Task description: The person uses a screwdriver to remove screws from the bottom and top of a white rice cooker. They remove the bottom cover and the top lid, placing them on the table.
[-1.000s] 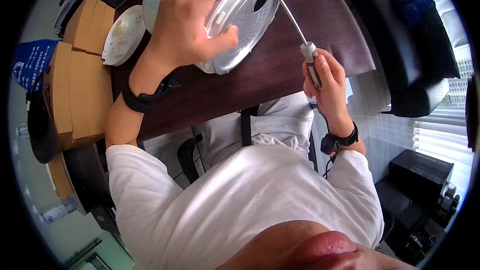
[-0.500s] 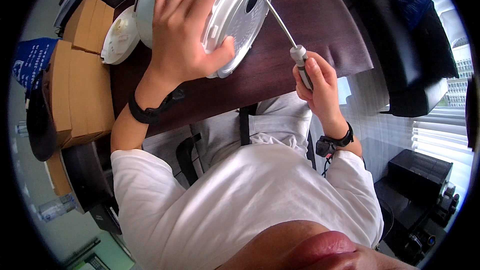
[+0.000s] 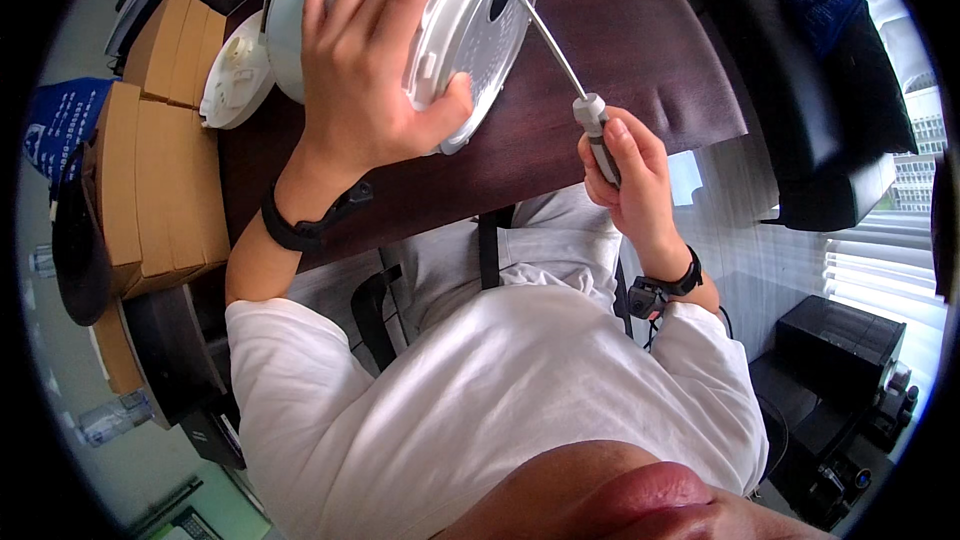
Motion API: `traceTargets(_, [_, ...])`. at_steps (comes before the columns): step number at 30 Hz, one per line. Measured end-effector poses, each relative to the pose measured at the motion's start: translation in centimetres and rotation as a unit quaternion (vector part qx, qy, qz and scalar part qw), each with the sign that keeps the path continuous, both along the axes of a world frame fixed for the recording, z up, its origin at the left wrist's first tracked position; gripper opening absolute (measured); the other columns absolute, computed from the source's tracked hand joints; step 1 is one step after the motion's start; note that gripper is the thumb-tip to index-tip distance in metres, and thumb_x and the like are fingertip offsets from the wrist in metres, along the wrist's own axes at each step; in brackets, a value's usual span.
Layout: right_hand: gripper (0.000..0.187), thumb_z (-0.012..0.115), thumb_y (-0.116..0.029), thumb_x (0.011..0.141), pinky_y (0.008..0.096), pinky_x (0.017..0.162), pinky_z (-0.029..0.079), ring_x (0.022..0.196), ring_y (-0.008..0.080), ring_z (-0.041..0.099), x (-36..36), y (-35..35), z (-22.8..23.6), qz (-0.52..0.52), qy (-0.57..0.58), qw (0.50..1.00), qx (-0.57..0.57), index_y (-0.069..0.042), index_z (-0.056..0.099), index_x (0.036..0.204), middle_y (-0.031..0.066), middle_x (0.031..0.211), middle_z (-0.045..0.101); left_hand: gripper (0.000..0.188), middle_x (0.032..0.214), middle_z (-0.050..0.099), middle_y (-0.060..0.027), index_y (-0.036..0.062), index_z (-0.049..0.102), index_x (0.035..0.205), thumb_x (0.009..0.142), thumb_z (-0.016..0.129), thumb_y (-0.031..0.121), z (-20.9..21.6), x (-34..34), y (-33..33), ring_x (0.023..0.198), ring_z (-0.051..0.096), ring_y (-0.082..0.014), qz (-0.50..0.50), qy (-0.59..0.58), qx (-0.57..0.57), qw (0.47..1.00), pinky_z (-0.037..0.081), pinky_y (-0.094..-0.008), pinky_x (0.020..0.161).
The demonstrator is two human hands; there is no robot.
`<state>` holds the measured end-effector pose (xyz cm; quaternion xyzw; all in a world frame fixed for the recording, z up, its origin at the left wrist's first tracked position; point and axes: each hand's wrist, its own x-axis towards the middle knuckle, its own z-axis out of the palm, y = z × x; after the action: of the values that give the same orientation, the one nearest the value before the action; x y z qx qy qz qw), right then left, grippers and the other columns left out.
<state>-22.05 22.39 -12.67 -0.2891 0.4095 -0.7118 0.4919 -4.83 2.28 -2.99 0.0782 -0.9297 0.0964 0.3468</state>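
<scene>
A white, drum-shaped appliance (image 3: 285, 35), much like a rice cooker, lies tilted on the table with its round, perforated base (image 3: 478, 55) turned toward the right. Spread across its side is my left hand (image 3: 365, 90), fingers over the body and thumb hooked at the base rim, gripping it. My right hand (image 3: 637, 165) is closed round the grey-and-white handle of a screwdriver (image 3: 548, 40). The long metal shaft slants up to the base, its tip at the upper rim beside a dark oval hole. Whether the tip sits in a screw, I cannot tell.
The dark brown table (image 3: 640, 50) carries a round white cover (image 3: 235, 90) with small pieces on it, left of the appliance. Brown cardboard boxes (image 3: 175, 190) stand along the left. A black chair (image 3: 830, 90) is at the right, and black equipment (image 3: 840, 340) stands at lower right.
The appliance has shifted slightly left under my left hand. My right hand and the screwdriver have moved a little left as well, the tip staying at the base rim.
</scene>
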Motion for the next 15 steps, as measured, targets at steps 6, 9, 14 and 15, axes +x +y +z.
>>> traceTargets(6, [0.036, 0.047, -0.031, 0.102, 0.0193, 0.038, 0.027, 0.043, 0.0023, 0.038, -0.16, -0.02, 0.27, 0.006, -0.009, 1.0, 0.008, 0.002, 0.055, 0.114, 0.0041, 0.075, 0.055, 0.072, 0.137, 0.054, -0.014, 0.0105, 0.05, 0.133, 0.067, 0.061, 0.036, -0.02, 0.04, 0.07, 0.132, 0.043, -0.0373, -0.001, 0.004, 0.004, 1.0, 0.023, -0.0576, 0.11])
traceTargets(9, [0.036, 0.046, -0.032, 0.102, 0.0192, 0.038, 0.027, 0.043, 0.0021, 0.037, -0.12, 0.24, 0.48, 0.015, -0.018, 1.0, 0.006, 0.001, 0.056, 0.112, 0.0039, 0.074, 0.055, 0.072, 0.137, 0.054, -0.014, 0.0106, 0.05, 0.133, 0.067, 0.061, 0.037, -0.07, 0.08, 0.12, 0.132, 0.043, -0.0375, 0.0, 0.005, 0.003, 1.0, 0.023, -0.0576, 0.11])
traceTargets(14, [0.035, 0.046, -0.032, 0.102, 0.019, 0.038, 0.026, 0.043, 0.0017, 0.036, 0.11, 0.52, 0.76, 0.018, -0.006, 1.0, 0.008, 0.001, 0.055, 0.112, 0.0032, 0.074, 0.055, 0.071, 0.137, 0.054, -0.0142, 0.0105, 0.05, 0.133, 0.068, 0.061, 0.037, -0.15, 0.17, 0.16, 0.132, 0.043, -0.0377, 0.0, 0.005, 0.001, 1.0, 0.023, -0.0574, 0.11])
traceTargets(15, [0.035, 0.046, -0.032, 0.103, 0.019, 0.038, 0.026, 0.043, 0.0017, 0.036, 0.15, 0.51, 0.79, 0.018, -0.01, 1.0, 0.011, 0.001, 0.055, 0.112, 0.0031, 0.074, 0.055, 0.071, 0.137, 0.054, -0.0143, 0.0103, 0.05, 0.133, 0.068, 0.061, 0.037, -0.14, 0.18, 0.14, 0.132, 0.043, -0.0377, -0.002, 0.006, 0.001, 1.0, 0.023, -0.0574, 0.11])
